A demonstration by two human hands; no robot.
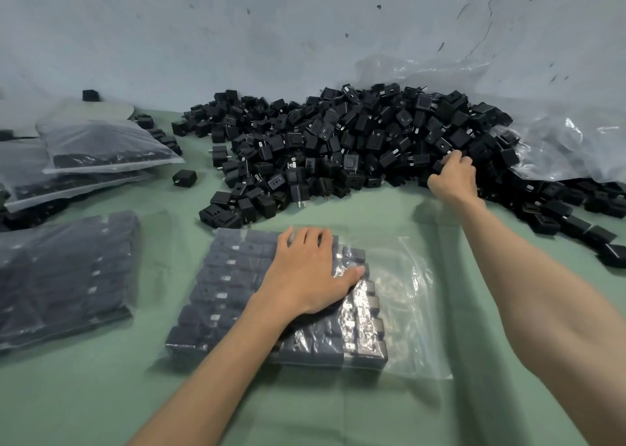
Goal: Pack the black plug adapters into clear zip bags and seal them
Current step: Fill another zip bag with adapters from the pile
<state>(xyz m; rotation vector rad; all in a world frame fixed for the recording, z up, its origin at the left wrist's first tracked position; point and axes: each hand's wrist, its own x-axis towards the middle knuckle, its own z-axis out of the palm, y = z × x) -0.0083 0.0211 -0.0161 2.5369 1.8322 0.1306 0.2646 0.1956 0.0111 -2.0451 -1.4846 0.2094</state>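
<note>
A green cloth-covered worktop (338, 411) runs back to a scuffed pale grey wall (237, 39). Against the wall lies one big heap of loose black plastic plug adapters (338, 141), far too many to count, spilling to the right along the worktop's far side. A crumpled sheet of clear plastic film (569, 141) lies behind and over the heap's right end. On the left lies one filled clear zip bag (64, 276), flat and packed with rows of adapters. Behind it is a slanting stack of filled clear bags (101, 144), at least three, though the lower ones are partly hidden. In the middle lies one partly filled clear zip bag (406, 303). Its left part holds neat rows of packed black adapters (223, 283), and its right part lies flat with nothing in it. The left hand (305, 273) rests palm down on those rows, fingers straight and spread. The right hand (452, 178) reaches into the heap's near right edge, fingers curled round adapters there. Bare cloth shows between the heap and the middle bag, between the bags, and in front. One stray black adapter (184, 177) lies alone beside the stack, and one more black adapter (90, 95) sits at the wall.
</note>
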